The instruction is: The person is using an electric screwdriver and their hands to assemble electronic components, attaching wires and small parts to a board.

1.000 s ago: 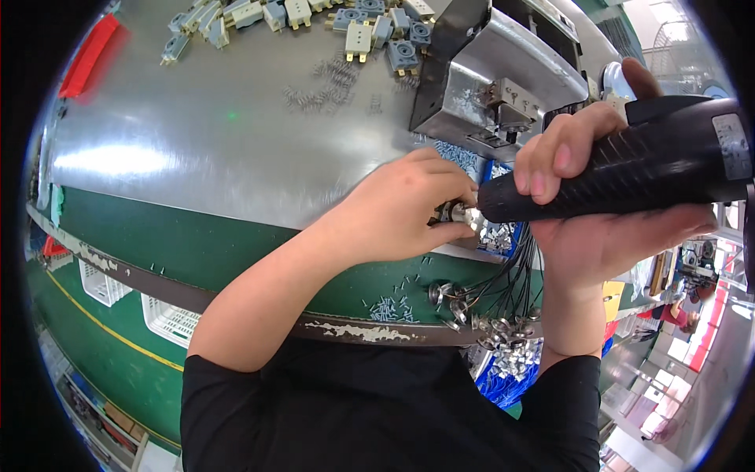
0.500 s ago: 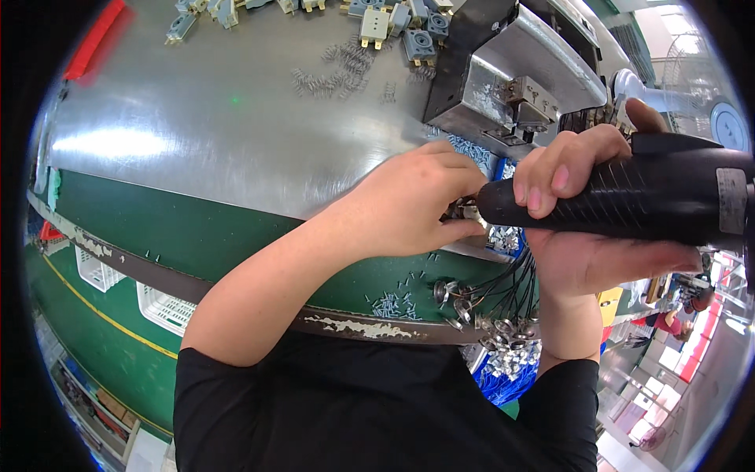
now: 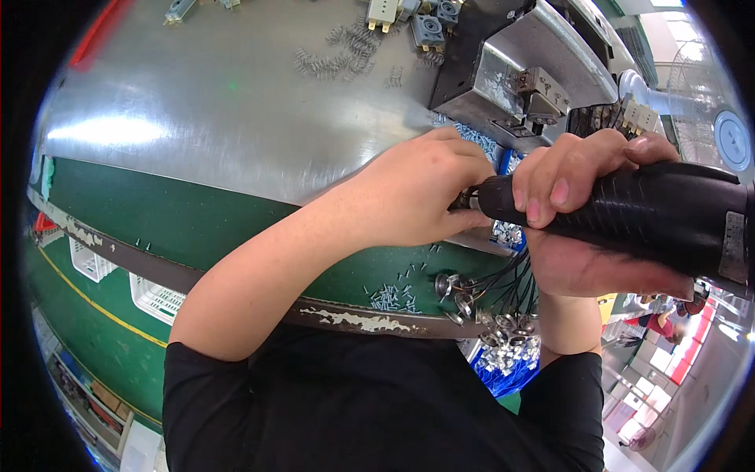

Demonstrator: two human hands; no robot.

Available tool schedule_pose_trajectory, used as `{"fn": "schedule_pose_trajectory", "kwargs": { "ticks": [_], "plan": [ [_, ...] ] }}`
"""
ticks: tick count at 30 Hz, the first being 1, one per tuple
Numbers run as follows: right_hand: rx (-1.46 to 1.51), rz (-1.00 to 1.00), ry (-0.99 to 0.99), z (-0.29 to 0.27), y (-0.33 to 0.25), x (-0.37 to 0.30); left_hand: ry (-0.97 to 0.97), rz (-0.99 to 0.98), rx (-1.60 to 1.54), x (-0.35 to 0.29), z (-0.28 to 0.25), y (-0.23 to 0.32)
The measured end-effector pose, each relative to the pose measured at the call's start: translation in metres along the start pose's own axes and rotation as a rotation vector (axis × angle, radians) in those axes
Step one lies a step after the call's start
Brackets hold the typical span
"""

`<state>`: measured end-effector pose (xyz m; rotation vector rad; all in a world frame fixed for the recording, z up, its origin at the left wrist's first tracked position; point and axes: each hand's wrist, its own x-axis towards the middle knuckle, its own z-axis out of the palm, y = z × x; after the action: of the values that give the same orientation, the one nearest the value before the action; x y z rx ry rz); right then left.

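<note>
My right hand [image 3: 568,177] is wrapped round a black powered screwdriver [image 3: 668,216], held nearly level with its narrow end towards the left. Just beyond that end, my left hand [image 3: 440,185] has its thumb and fingers closed in a pinch. A little dark and shiny metal shows between them, but the fingers and the tool's nose hide what the piece is. Behind the left fingers lies a heap of small screws [image 3: 470,140]. Small silver parts [image 3: 507,234] sit in a blue container just below the tool's nose.
A metal fixture [image 3: 503,75] rises behind my hands. Springs [image 3: 346,51] and grey plastic switch units [image 3: 429,31] lie on the steel tabletop [image 3: 204,102]. Closer to me are loose screws [image 3: 392,299], round metal parts with black wires [image 3: 464,300], and a blue bag [image 3: 507,381].
The screwdriver's rear end has dipped slightly, while its nose remains at the left fingers. Both hands keep their grips. The whole view has shifted a little.
</note>
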<state>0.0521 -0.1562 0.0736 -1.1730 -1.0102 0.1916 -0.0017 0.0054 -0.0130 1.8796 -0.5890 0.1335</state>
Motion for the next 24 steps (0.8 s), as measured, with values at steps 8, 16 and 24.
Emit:
{"fn": "schedule_pose_trajectory", "kwargs": {
  "ticks": [8,16,24],
  "plan": [
    [0.039,0.063,0.086,0.004,-0.011,0.001,-0.054,-0.002,-0.014,0.001,-0.003,0.001],
    [0.082,0.002,0.156,-0.036,-0.026,0.026,0.132,0.107,-0.017,-0.002,0.003,0.009],
    [-0.440,0.310,0.216,-0.032,-0.060,0.010,0.124,0.351,0.183,-0.003,0.004,0.020]
  ]
}}
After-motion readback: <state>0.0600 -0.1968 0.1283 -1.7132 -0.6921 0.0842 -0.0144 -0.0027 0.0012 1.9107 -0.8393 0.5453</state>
